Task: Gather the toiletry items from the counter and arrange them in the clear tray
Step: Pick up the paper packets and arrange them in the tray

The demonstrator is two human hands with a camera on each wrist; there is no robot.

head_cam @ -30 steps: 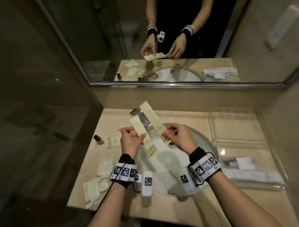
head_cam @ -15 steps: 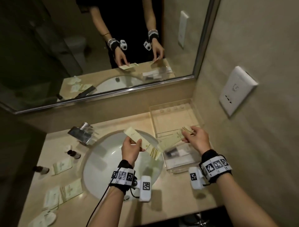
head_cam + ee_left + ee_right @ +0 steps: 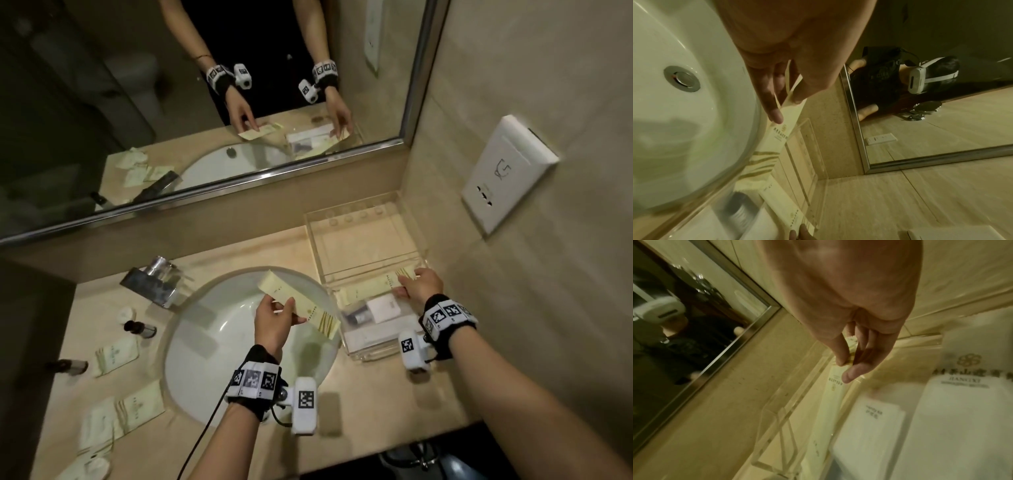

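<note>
My left hand (image 3: 274,317) pinches a long cream paper packet (image 3: 310,312) over the white basin (image 3: 219,346); the left wrist view shows the same packet (image 3: 774,136) under my fingertips (image 3: 777,116). My right hand (image 3: 416,286) pinches a second long cream packet (image 3: 368,289) at its right end, lying across the near compartment of the clear tray (image 3: 363,219). In the right wrist view thumb and fingers hold that packet (image 3: 835,382) inside the tray wall (image 3: 795,389). A white packet (image 3: 382,308) and a small dark bottle (image 3: 358,317) lie in the tray.
Left of the basin lie several cream sachets (image 3: 116,354), two small dark bottles (image 3: 140,329) and a round white cap (image 3: 126,313). A chrome tap (image 3: 156,286) stands behind the basin. A mirror (image 3: 205,102) and a wall socket (image 3: 507,174) bound the counter.
My right hand has carried its packet right and down into the tray's near compartment. The left hand keeps its packet over the basin. The head view swung right.
</note>
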